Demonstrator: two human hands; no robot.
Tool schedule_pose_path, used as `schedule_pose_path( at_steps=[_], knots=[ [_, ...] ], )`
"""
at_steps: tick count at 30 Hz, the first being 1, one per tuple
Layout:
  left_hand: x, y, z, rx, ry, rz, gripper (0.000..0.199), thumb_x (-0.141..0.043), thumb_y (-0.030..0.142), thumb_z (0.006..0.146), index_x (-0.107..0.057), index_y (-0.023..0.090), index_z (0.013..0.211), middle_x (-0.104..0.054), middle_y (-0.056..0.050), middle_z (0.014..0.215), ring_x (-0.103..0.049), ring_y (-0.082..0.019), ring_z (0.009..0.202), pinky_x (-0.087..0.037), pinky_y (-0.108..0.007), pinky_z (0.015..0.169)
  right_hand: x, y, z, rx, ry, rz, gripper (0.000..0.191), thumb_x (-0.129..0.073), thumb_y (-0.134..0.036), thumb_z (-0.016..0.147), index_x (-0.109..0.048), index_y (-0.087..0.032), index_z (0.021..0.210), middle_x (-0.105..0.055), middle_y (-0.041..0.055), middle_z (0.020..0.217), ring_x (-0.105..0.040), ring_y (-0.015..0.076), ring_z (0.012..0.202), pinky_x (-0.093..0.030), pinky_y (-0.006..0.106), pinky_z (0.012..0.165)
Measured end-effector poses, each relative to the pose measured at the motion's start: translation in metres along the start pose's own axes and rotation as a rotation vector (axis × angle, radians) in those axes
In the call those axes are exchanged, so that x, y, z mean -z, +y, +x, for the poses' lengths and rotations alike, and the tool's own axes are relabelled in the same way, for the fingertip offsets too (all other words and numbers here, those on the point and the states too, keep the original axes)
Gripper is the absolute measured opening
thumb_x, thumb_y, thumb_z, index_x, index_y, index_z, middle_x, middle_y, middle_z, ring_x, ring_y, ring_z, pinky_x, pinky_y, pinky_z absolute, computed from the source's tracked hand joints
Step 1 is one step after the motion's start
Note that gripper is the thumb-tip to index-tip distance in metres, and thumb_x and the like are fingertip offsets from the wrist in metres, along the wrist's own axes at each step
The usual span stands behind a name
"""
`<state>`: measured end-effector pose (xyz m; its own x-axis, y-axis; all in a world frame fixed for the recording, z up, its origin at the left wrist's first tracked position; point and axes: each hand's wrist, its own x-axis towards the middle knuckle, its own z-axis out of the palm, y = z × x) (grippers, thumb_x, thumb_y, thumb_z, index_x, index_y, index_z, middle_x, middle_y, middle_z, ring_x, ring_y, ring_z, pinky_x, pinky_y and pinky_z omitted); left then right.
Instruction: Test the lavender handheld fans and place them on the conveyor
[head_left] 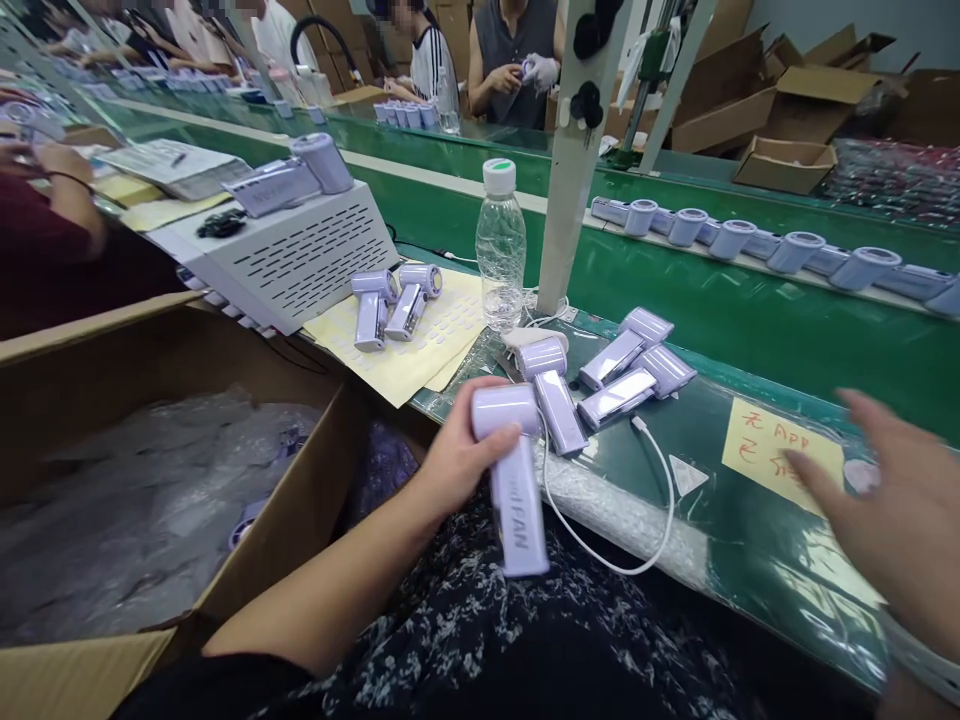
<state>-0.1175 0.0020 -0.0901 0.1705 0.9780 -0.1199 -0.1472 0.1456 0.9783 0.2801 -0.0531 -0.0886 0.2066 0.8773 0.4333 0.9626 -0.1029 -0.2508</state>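
My left hand [469,440] is wrapped round the head of a lilac handheld fan [519,500], held above my lap with its handle pointing down. Lettering ending in "FAN" runs along that handle. Over the right side of the bench, my right hand [892,500] is slightly blurred, fingers apart and holding nothing. Below it lies a yellow note [780,450] with red handwriting. Between my hands, a lilac fan [559,410] lies on the green bench beside two more fans [619,395]. A white charging cable [667,500] loops over the bench edge.
A clear bottle [501,250] stands by a metal post [574,170]. Two fans [390,300] rest on yellow paper near a slotted white box [300,250]. At left is a carton [322,470] holding plastic bags. Several fans line the conveyor [757,275]; co-workers sit beyond.
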Motion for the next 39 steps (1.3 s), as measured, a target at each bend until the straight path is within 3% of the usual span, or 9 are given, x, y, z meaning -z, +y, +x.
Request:
schedule_pose_path(
  at_steps=[4,7,11,15,19,23,27,32,39],
  knots=[
    [0.064,0.003,-0.017,-0.066,0.346,0.326,0.064,-0.085,0.049,0.074,-0.053,0.024,0.123,-0.063,-0.003,0.106,-0.064,-0.019,0.084,-0.055,-0.027,0.069,-0.025,-0.079,0.025,0.213,-0.132,0.065,0.058,-0.050,-0.054,0.096,-0.071,-0.010,0.128,-0.071,0.0248,0.124,-0.063,0.0469,0.118,-0.049,0.065,0.099],
    [0.091,-0.003,-0.044,0.039,0.442,0.354,0.070,-0.085,0.050,0.073,-0.051,0.024,0.127,-0.064,-0.003,0.106,-0.065,-0.020,0.083,-0.057,-0.030,0.070,-0.039,-0.123,0.056,0.379,-0.108,0.132,0.039,-0.051,-0.039,0.097,-0.076,-0.015,0.116,-0.074,0.0201,0.116,-0.066,0.0403,0.109,-0.052,0.061,0.095],
    [0.088,-0.010,-0.063,0.158,0.434,0.149,0.078,-0.084,0.055,0.073,-0.045,0.024,0.133,-0.064,-0.004,0.104,-0.067,-0.020,0.073,-0.057,-0.031,0.061,-0.075,-0.179,0.112,0.486,-0.157,0.142,0.028,-0.053,-0.027,0.096,-0.079,-0.019,0.099,-0.077,0.0167,0.103,-0.068,0.0375,0.099,-0.051,0.061,0.092],
    [0.071,0.000,-0.045,0.048,0.327,0.023,0.081,-0.084,0.053,0.075,-0.040,0.027,0.138,-0.062,-0.002,0.101,-0.065,-0.017,0.072,-0.055,-0.029,0.062,-0.099,-0.217,0.149,0.531,-0.206,0.164,0.023,-0.058,-0.027,0.091,-0.073,-0.022,0.075,-0.076,0.0159,0.098,-0.068,0.0403,0.098,-0.054,0.061,0.085],
    [0.053,0.013,-0.017,-0.073,0.177,-0.052,0.070,-0.077,0.049,0.085,-0.039,0.032,0.141,-0.059,0.002,0.096,-0.058,-0.013,0.072,-0.050,-0.025,0.065,-0.047,-0.225,0.139,0.525,-0.098,0.231,0.033,-0.051,-0.043,0.098,-0.068,-0.025,0.077,-0.073,0.0183,0.110,-0.066,0.0451,0.107,-0.050,0.068,0.088],
    [0.028,0.020,0.004,-0.146,0.028,-0.020,0.066,-0.080,0.038,0.081,-0.044,0.028,0.136,-0.060,-0.001,0.105,-0.058,-0.014,0.081,-0.050,-0.026,0.073,0.004,-0.236,0.092,0.599,-0.257,0.484,0.029,-0.060,-0.052,0.098,-0.071,-0.030,0.083,-0.067,0.0088,0.133,-0.067,0.0390,0.114,-0.057,0.054,0.083],
    [0.005,0.024,0.010,-0.174,-0.152,-0.011,0.083,-0.086,0.029,0.068,-0.041,0.028,0.138,-0.057,-0.009,0.134,-0.064,-0.025,0.104,-0.055,-0.036,0.088,-0.022,-0.245,0.057,0.305,-0.492,1.028,0.012,-0.067,-0.043,0.098,-0.065,-0.033,0.105,-0.068,0.0064,0.134,-0.067,0.0322,0.123,-0.061,0.047,0.089],
    [-0.009,0.022,0.007,-0.123,-0.208,-0.046,0.089,-0.083,0.024,0.067,-0.035,0.026,0.141,-0.055,-0.013,0.140,-0.063,-0.030,0.117,-0.054,-0.046,0.101,-0.053,-0.229,0.040,0.034,-0.707,1.218,0.063,-0.072,-0.054,0.093,-0.048,-0.032,0.146,-0.065,0.0097,0.140,-0.068,0.0292,0.119,-0.061,0.044,0.093],
    [-0.008,0.026,-0.004,-0.191,-0.250,0.117,0.089,-0.082,0.027,0.072,-0.030,0.028,0.143,-0.052,-0.012,0.138,-0.064,-0.030,0.116,-0.057,-0.047,0.099,-0.038,-0.240,0.026,0.191,-0.445,0.989,0.032,-0.055,-0.056,0.103,-0.053,-0.025,0.111,-0.061,0.0002,0.086,-0.060,0.0178,0.071,-0.052,0.030,0.062]
  ],
)
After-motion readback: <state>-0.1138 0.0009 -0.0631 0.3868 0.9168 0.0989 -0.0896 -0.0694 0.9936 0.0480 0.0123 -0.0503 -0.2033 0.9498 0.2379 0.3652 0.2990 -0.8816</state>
